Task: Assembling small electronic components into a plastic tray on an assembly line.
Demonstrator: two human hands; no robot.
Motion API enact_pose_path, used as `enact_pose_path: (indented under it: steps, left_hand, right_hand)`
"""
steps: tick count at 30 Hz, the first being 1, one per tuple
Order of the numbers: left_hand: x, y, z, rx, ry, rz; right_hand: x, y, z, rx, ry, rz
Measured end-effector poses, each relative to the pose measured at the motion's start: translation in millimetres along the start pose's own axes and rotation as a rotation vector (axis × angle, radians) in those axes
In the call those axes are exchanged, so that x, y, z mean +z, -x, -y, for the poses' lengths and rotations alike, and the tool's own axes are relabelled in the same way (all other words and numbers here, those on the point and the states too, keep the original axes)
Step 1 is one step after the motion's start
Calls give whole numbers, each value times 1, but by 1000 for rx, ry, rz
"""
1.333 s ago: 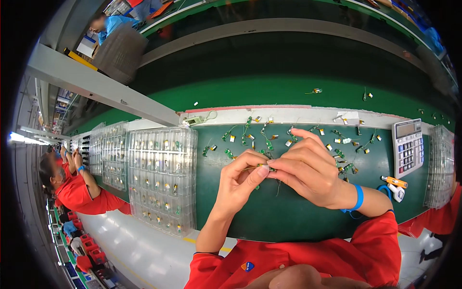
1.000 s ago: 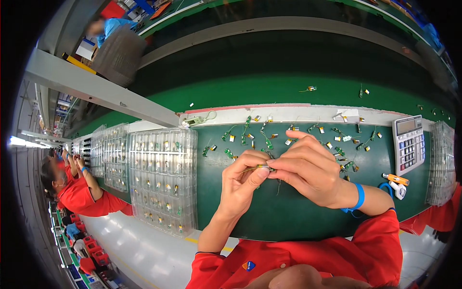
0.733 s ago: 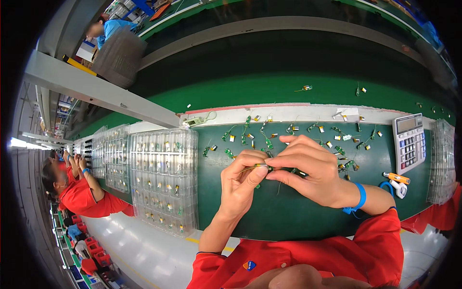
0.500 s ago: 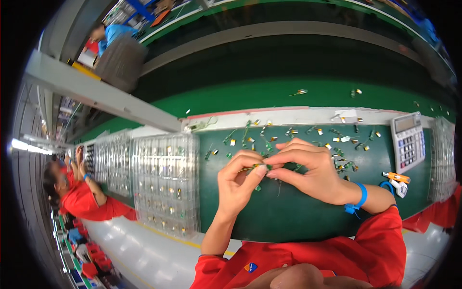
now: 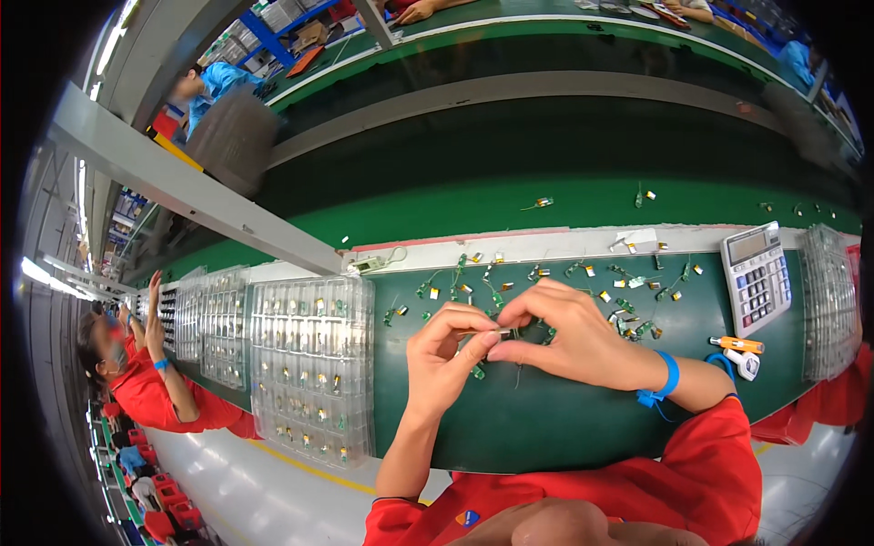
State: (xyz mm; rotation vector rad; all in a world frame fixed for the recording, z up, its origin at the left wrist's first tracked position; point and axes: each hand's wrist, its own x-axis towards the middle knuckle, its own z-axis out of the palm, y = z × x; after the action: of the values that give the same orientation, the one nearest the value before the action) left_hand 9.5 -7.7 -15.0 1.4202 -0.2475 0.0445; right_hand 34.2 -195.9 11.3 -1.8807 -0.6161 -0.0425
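Note:
My left hand (image 5: pixel 443 358) pinches a small electronic part (image 5: pixel 505 333), apparently a circuit board with thin wires, between thumb and fingers. From the other side, the thumb and fingertips of my right hand (image 5: pixel 583 337) close on the same part. The fingertips of both hands meet there and hide most of it. A green piece (image 5: pixel 478 371) shows just below my left thumb. Beyond and beside my hands, several small green boards with wires and silver-and-yellow cells (image 5: pixel 628 318) lie scattered on the green work surface (image 5: pixel 537 423).
Left of my hands stands a clear compartment tray (image 5: pixel 312 364) holding similar parts. A calculator (image 5: pixel 757 282), an orange-handled tool (image 5: pixel 737 345) and stacked clear trays (image 5: pixel 828 300) are on the right. A white ledge (image 5: pixel 537 241) borders the green belt (image 5: pixel 455 205). A co-worker (image 5: pixel 150 382) sits at left.
My fingertips have drawn closer together around the part, covering more of it. The whole view has shifted slightly. At left, the co-worker's hand has risen.

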Motion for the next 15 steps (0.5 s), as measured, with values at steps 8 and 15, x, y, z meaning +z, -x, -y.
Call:
enact_pose_path:
  steps: [8,15]
  left_hand:
    - [-7,-1,1,-16,35,186]
    - [20,4,11,-35,147,280]
  right_hand:
    - [-3,1,1,104,-149,397]
    - [6,7,-4,196,-209,317]
